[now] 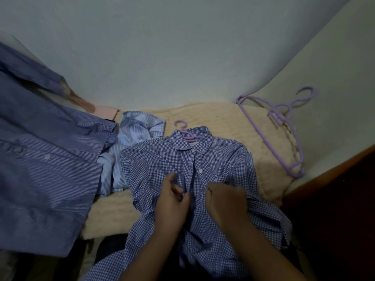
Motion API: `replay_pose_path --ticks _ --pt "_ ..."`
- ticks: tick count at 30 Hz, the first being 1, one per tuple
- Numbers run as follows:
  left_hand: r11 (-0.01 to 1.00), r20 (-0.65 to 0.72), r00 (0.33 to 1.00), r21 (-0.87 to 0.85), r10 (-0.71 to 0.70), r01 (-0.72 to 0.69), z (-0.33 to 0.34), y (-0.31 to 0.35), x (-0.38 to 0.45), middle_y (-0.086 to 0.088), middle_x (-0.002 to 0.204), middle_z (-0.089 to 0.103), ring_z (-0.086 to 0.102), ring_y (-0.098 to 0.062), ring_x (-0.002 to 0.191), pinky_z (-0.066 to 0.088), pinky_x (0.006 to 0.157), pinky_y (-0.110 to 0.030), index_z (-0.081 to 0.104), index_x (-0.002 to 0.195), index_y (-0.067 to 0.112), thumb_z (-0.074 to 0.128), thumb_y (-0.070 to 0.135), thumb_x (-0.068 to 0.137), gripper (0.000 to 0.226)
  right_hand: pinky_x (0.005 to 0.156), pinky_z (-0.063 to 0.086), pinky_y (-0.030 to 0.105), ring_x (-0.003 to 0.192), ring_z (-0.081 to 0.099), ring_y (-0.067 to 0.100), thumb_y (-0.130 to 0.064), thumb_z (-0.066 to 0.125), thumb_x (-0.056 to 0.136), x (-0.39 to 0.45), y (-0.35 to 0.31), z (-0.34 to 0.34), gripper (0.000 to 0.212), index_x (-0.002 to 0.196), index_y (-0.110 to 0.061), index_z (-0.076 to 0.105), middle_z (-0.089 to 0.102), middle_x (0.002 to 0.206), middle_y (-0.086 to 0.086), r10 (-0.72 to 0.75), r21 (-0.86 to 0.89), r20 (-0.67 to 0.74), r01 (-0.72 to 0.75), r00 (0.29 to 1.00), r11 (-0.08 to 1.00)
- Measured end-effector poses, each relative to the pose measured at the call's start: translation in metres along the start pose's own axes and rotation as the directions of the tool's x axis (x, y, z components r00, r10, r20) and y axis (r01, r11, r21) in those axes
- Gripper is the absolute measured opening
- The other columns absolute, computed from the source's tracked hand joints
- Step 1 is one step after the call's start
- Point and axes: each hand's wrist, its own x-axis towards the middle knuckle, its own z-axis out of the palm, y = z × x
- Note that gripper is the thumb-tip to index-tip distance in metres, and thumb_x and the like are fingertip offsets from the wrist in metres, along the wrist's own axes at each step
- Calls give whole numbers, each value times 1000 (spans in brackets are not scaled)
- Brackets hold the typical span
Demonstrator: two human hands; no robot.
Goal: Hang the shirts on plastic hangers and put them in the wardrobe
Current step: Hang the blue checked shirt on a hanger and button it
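A blue gingham shirt (pixel 203 171) lay face up on the cream blanket (pixel 233 122) with a purple plastic hanger (pixel 187 134) inside its collar, hook poking out at the top. The left hand (pixel 172 196) and right hand (pixel 226 197) both pinched the front placket at mid-chest, fingers curled into the cloth. Spare purple hangers (pixel 284 126) lay to the right, a striped blue shirt (pixel 46 163) and a pale blue shirt (pixel 132 142) to the left.

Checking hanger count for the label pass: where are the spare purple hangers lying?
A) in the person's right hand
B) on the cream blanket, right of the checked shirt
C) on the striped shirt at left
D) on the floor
B: the spare purple hangers lie on the cream blanket, right of the checked shirt; both hands are at the shirt's placket.
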Motion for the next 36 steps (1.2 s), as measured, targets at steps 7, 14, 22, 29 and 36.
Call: replay_pose_path --ticks 7,14,22,29,36 --pt "995 27 997 66 70 -72 17 24 45 13 93 58 55 2 79 39 62 -6 38 140 21 70 21 85 64 61 49 39 67 57 30 -8 52 89 56 -5 5 21 77 2 66 62 74 16 103 441 -99 -49 990 896" --pt "997 5 1000 75 3 -3 26 4 53 14 88 61 58 1 76 46 65 -16 40 140 20 62 13 90 55 44 26 20 53 44 14 -15 57 89 71 -12 38 32 58 -9 51 52 60 3 176 528 157 -233 972 817" --pt "884 9 962 -392 -275 256 25 -2 53 2 84 72 66 -15 72 52 69 -32 50 128 16 68 9 85 47 46 30 30 49 38 22 -8 52 83 72 -13 32 36 49 -8 40 43 52 10 282 606 211 -351 936 713" --pt "824 49 956 -495 -289 275 25 -1 46 2 91 73 70 -10 80 54 71 -25 51 124 19 69 10 85 44 46 32 26 51 42 20 -7 54 86 57 -12 25 29 61 8 57 55 58 24 247 746 206 -315 947 586" --pt "866 33 961 -426 -275 263 24 0 54 3 78 65 51 -9 56 43 54 -25 44 133 15 62 7 89 48 75 49 34 83 62 31 -12 61 89 63 -11 22 22 87 9 65 67 86 18 186 651 211 -280 960 706"
